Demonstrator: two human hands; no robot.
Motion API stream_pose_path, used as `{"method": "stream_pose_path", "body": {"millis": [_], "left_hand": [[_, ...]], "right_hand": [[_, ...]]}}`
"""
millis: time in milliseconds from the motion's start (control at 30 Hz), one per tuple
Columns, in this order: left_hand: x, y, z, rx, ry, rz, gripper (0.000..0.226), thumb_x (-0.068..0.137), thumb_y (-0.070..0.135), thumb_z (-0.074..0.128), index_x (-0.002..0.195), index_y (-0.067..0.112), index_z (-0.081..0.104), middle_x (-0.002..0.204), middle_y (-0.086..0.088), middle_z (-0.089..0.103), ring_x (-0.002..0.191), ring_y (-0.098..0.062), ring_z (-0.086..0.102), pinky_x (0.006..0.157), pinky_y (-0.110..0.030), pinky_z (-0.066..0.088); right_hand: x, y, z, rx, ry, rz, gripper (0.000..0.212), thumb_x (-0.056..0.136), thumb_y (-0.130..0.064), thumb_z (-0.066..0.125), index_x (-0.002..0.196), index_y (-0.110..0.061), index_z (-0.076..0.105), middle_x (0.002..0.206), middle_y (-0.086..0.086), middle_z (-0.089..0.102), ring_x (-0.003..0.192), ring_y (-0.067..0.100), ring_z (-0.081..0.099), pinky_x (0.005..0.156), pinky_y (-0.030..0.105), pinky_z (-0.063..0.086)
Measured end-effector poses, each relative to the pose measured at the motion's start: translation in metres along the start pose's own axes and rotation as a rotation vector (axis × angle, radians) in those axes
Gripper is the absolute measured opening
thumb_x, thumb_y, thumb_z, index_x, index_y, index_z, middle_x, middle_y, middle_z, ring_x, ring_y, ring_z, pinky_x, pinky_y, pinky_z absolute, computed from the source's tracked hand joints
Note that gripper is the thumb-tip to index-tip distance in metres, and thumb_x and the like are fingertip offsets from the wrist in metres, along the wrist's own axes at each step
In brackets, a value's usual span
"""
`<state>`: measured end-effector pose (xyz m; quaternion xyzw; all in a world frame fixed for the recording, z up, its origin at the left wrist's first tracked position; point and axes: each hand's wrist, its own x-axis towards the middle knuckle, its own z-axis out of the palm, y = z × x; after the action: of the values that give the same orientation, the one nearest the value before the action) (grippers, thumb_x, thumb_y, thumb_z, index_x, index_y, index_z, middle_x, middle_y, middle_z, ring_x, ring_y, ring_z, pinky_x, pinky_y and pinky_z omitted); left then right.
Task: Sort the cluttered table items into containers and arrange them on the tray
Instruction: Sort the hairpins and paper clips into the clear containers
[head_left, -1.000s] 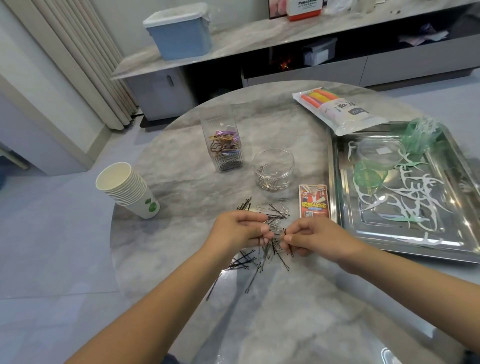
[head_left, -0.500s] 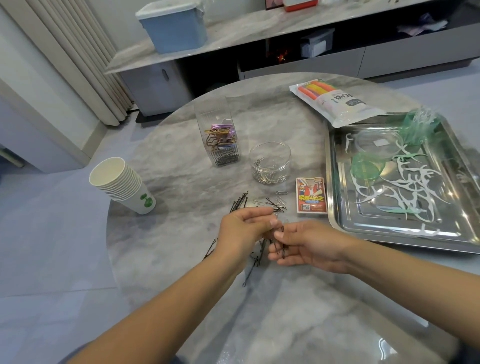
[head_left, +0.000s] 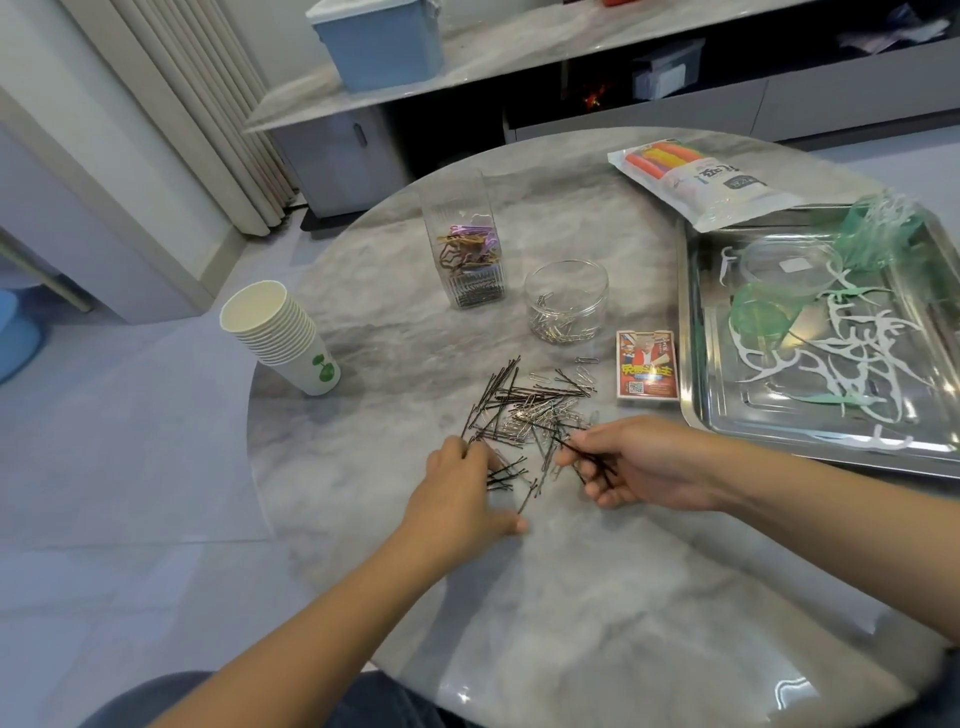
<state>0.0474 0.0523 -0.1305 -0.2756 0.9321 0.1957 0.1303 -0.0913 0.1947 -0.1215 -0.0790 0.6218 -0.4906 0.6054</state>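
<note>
Pale tiled floor (head_left: 130, 467); pleated curtain (head_left: 208, 104) left; grey marble-topped cabinet (head_left: 519, 47) behind.

Single head-worn wide-angle view, forward and steeply down, close over the round table (head_left: 597, 597).

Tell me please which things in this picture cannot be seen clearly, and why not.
Head view only:
- Left hand: the back of the hand hides its fingertips, so whether it pinches any hairpins is unclear.
- Blue box: its top is cut off by the upper edge.
- Tray: its right side runs past the frame edge.
- Card box: the print is too small to read.
- Right hand: how many pins it holds is too small to count.
</note>
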Motion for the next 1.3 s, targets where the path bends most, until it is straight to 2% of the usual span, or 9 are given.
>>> {"method": "stream_pose_path", "body": {"millis": [167, 267, 467, 667, 767, 867, 967, 1067, 1301], "left_hand": [[0.001, -0.010, 0.009, -0.118, 0.073, 0.024, 0.016, 0.081, 0.018, 0.070, 0.095, 0.015, 0.062, 0.103, 0.000, 0.052, 0.102, -0.019, 0.054, 0.085, -0.027, 0.044], [0.002, -0.011, 0.008, -0.109, 0.062, 0.052, 0.004, 0.084, 0.012, 0.065, 0.088, 0.013, 0.065, 0.102, -0.004, 0.057, 0.095, -0.019, 0.057, 0.079, -0.025, 0.044], [0.008, -0.011, 0.005, 0.171, 0.088, 0.231, 0.013, 0.093, 0.016, 0.052, 0.102, 0.011, 0.060, 0.112, -0.006, 0.054, 0.112, -0.022, 0.043, 0.084, -0.031, 0.041], [0.011, -0.005, 0.007, 0.420, 0.090, 0.307, 0.025, 0.098, 0.019, 0.043, 0.117, 0.007, 0.053, 0.121, -0.009, 0.051, 0.118, -0.026, 0.040, 0.091, -0.032, 0.037], [0.013, -0.002, 0.000, 0.228, 0.037, 0.202, 0.015, 0.096, 0.017, 0.047, 0.090, 0.008, 0.058, 0.104, -0.013, 0.059, 0.102, -0.028, 0.050, 0.077, -0.034, 0.041], [0.014, 0.001, -0.013, -0.109, -0.051, 0.080, 0.031, 0.095, 0.020, 0.052, 0.065, 0.014, 0.048, 0.068, -0.006, 0.054, 0.067, -0.021, 0.049, 0.060, -0.029, 0.034], [0.011, 0.009, -0.022, -0.561, -0.154, 0.028, 0.031, 0.098, 0.016, 0.049, 0.068, 0.011, 0.055, 0.069, 0.003, 0.061, 0.061, -0.009, 0.055, 0.066, -0.024, 0.046], [0.006, 0.019, -0.024, -0.943, -0.329, -0.043, 0.023, 0.098, 0.011, 0.048, 0.077, 0.012, 0.056, 0.072, -0.001, 0.066, 0.058, -0.004, 0.064, 0.057, -0.014, 0.049], [0.002, 0.029, -0.018, -1.229, -0.416, -0.133, 0.016, 0.092, 0.009, 0.057, 0.079, 0.010, 0.064, 0.068, -0.001, 0.071, 0.061, -0.008, 0.069, 0.053, -0.016, 0.052]], "right_hand": [[-0.003, 0.005, 0.006, -0.027, 0.059, 0.027, 0.033, 0.099, -0.034, 0.039, 0.072, -0.017, 0.043, 0.053, -0.004, 0.033, 0.047, 0.013, 0.040, 0.049, 0.022, 0.034], [-0.006, 0.009, 0.009, 0.011, 0.078, 0.013, 0.035, 0.100, -0.033, 0.038, 0.069, -0.016, 0.040, 0.050, -0.003, 0.032, 0.047, 0.014, 0.041, 0.049, 0.023, 0.035], [-0.010, 0.017, 0.014, 0.079, 0.125, -0.049, 0.031, 0.103, -0.014, 0.028, 0.087, -0.008, 0.053, 0.054, 0.005, 0.051, 0.055, 0.020, 0.061, 0.050, 0.026, 0.048], [-0.006, 0.018, 0.015, 0.141, 0.143, -0.006, 0.024, 0.097, -0.008, 0.035, 0.088, -0.006, 0.057, 0.060, 0.001, 0.040, 0.044, 0.010, 0.033, 0.043, 0.020, 0.029], [-0.004, 0.015, 0.016, 0.134, 0.151, -0.002, 0.017, 0.094, -0.010, 0.042, 0.091, -0.008, 0.059, 0.057, -0.002, 0.033, 0.040, 0.009, 0.026, 0.038, 0.018, 0.024], [-0.003, 0.013, 0.018, 0.156, 0.162, -0.037, 0.011, 0.092, -0.013, 0.049, 0.095, -0.009, 0.059, 0.058, -0.002, 0.031, 0.042, 0.009, 0.025, 0.041, 0.019, 0.023], [-0.003, 0.013, 0.022, 0.211, 0.131, -0.108, 0.018, 0.094, -0.019, 0.049, 0.102, -0.007, 0.061, 0.061, -0.002, 0.034, 0.049, 0.009, 0.028, 0.047, 0.020, 0.023], [-0.003, 0.012, 0.025, 0.257, 0.078, -0.206, 0.022, 0.096, -0.020, 0.046, 0.104, -0.006, 0.060, 0.064, -0.001, 0.038, 0.052, 0.008, 0.032, 0.048, 0.019, 0.026], [0.000, 0.019, 0.023, 0.260, 0.060, -0.277, 0.020, 0.094, -0.011, 0.047, 0.101, 0.001, 0.062, 0.056, -0.002, 0.035, 0.050, 0.006, 0.032, 0.046, 0.016, 0.026]]}}
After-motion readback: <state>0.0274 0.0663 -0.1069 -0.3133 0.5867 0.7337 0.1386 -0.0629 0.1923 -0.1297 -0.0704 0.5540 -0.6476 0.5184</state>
